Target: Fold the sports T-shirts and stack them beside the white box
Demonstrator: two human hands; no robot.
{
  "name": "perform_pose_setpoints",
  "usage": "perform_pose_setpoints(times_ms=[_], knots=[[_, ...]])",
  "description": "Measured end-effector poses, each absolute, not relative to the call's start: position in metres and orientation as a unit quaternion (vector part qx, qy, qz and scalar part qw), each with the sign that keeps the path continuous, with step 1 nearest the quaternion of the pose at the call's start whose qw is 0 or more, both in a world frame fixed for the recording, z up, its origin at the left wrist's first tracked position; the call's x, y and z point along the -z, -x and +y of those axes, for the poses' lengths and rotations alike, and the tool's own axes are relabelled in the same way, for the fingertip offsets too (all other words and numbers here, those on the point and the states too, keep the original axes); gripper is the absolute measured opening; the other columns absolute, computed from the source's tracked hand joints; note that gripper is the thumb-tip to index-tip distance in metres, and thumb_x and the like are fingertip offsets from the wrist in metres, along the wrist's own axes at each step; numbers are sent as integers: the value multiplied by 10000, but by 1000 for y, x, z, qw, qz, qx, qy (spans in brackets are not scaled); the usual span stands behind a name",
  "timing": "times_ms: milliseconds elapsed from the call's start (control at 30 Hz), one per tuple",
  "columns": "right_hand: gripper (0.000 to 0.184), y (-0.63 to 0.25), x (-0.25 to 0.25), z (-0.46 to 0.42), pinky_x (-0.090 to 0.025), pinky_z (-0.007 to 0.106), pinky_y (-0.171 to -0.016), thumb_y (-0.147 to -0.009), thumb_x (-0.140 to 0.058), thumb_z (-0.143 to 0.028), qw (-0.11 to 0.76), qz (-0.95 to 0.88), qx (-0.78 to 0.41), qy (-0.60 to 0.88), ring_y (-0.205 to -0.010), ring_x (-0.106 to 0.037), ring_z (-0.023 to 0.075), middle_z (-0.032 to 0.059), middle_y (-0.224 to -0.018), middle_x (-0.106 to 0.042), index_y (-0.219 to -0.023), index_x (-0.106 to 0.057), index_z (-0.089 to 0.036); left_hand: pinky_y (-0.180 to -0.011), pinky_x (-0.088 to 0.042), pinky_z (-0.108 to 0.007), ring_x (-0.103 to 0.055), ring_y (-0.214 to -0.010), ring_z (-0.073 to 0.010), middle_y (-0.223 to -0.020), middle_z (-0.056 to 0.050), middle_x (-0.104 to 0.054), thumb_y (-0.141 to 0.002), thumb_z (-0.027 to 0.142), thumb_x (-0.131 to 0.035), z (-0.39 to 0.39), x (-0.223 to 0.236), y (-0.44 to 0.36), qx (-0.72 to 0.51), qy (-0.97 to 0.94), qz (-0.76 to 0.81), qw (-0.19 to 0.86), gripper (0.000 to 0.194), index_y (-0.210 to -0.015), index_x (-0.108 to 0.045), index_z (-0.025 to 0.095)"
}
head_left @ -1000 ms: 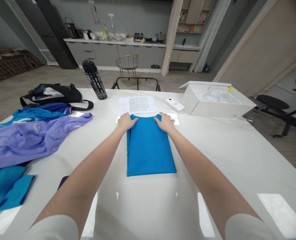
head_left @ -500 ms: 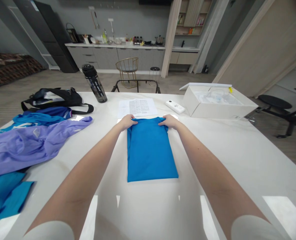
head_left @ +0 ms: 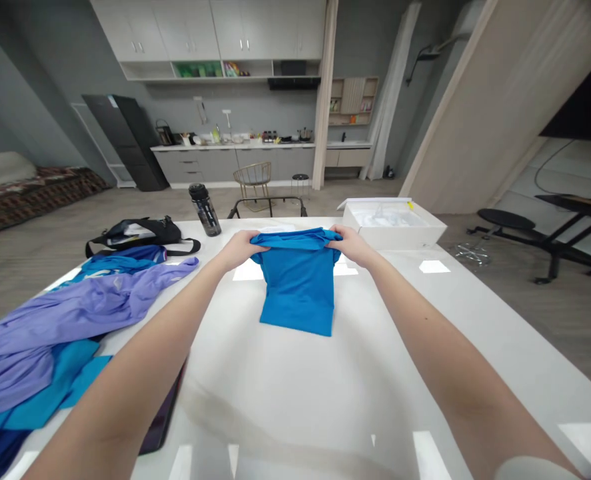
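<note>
Box (head_left: 400, 238) with pale contents (head_left: 386, 217), perhaps plastic; left hand (head_left: 240, 249) and right hand (head_left: 351, 245) with grip on blue garment (head_left: 299, 283).

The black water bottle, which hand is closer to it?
Left. The left hand is a little right of the black water bottle, holding one side of the blue shirt; the right hand is farther right, holding the other side.
</note>
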State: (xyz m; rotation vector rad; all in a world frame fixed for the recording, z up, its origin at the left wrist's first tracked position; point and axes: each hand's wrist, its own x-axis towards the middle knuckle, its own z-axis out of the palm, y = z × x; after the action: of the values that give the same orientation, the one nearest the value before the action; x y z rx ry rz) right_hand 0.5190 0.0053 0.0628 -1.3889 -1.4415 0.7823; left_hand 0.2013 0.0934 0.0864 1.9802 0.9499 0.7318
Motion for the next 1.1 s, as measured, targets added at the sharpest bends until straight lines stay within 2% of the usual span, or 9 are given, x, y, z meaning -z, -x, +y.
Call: perform_pose_setpoints(times_ms=[167, 267, 400, 567, 700, 867, 1000, 1100], knots=[[397, -530, -140, -80, -443, 272, -616, -670, -808, -494, 545, -592, -252, 537, -707, -561, 172, -18, -739, -623, -854, -615, -201, -594, -452, -264, -576, -640, -157, -662, 7, -621, -708, 448, -789, 23, -157, -215, -367, -785, 325, 378, 311, -751, -692, 156], [399, -543, -172, -129, -433, 272, -597, -723, -774, -546, 567, -591, -210, 534, -682, -536, 160, -8, -734, -621, -845, -657, -185, -579, -434, -259, -567, -627, -154, -659, 7, -627, -714, 471, -801, -17, -183, -234, -396, -766, 298, 408, 332, -772, -699, 160], [409, -570, -195, -189, -409, 258, -544, -794, -706, -576, 611, -554, -172, 539, -620, -508, 147, -14, -693, -590, -900, -682, -182, -559, -435, -257, -570, -611, -153, -692, -11, -656, -725, 568, -800, -72, -207, -271, -417, -743, 247, 462, 426, -786, -686, 162], [383, -606, -205, -259, -418, 241, -587, -856, -655, -560, 623, -542, -76, 559, -675, -527, 151, -6, -734, -607, -942, -691, -189, -532, -437, -243, -550, -571, -134, -647, 4, -627, -719, 628, -800, -136, -214, -327, -398, -707, 193, 551, 491, -750, -622, 172], [378, -636, -205, -303, -439, 252, -642, -887, -630, -534, 578, -544, -18, 608, -739, -561, 169, 18, -800, -652, -946, -710, -169, -595, -499, -264, -619, -655, -163, -729, -14, -682, -694, 606, -833, -169, -201, -373, -344, -656, 170, 649, 493, -833, -641, 174], [371, -695, -182, -321, -462, 276, -691, -917, -594, -494, 482, -533, -20, 695, -822, -626, 209, 51, -920, -725, -1013, -749, -171, -675, -551, -306, -694, -795, -213, -864, -53, -730, -751, 587, -799, -174, -161, -438, -253, -623, 180, 718, 495, -1021, -687, 188], [362, -766, -123, -288, -479, 294, -757, -929, -576, -478, 427, -513, -47, 743, -890, -659, 235, 55, -961, -752, -1017, -756, -178, -625, -536, -300, -678, -737, -202, -862, -61, -729, -745, 609, -786, -139, -94, -510, -204, -611, 222, 732, 503, -995, -697, 181], [323, -822, -57, -242, -485, 304, -793, -933, -572, -434, 371, -493, -64, 785, -926, -671, 250, 63, -986, -762, -1005, -764, -185, -553, -489, -291, -616, -621, -179, -714, -39, -680, -777, 619, -733, -96, -29, -571, -185, -654, 295, 672, 463, -882, -695, 170]])
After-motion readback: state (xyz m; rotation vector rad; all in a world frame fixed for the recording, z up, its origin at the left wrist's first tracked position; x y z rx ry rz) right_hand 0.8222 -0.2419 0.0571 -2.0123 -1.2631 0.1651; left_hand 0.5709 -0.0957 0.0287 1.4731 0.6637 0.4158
